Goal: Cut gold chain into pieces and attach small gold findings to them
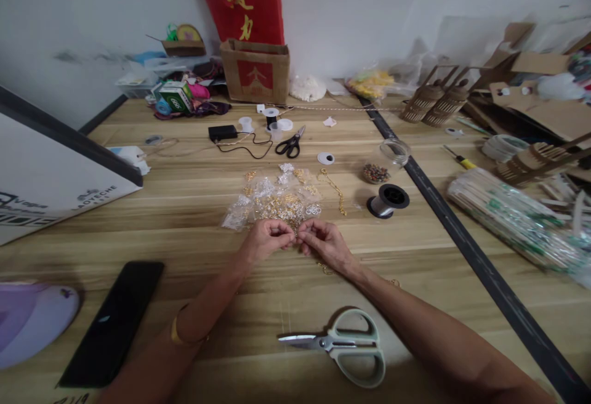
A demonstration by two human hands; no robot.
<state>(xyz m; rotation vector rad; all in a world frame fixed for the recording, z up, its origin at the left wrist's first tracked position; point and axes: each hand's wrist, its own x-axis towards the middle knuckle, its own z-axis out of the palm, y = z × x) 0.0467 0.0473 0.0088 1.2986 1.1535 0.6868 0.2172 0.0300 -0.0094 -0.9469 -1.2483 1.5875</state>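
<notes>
My left hand [269, 238] and my right hand [325, 242] meet at the table's middle, thumbs and forefingers pinched and the tips almost touching. Whatever lies between them is too small to make out. Just beyond my fingers is a pile of small clear bags [265, 194] with gold and silver beads [281, 207]. A gold chain [333, 189] lies to the right of the pile. Partly under my right wrist shows another bit of gold chain [325, 268]. Large scissors with pale green handles [353, 345] lie nearer me, blades pointing left.
A wire spool [388, 201] and a glass jar of beads [376, 173] stand right of the pile. Small black scissors [290, 143] lie behind it. A black phone [113, 324] lies at left front. Bagged sticks [508, 216] lie on the right, past a dark strip [443, 216].
</notes>
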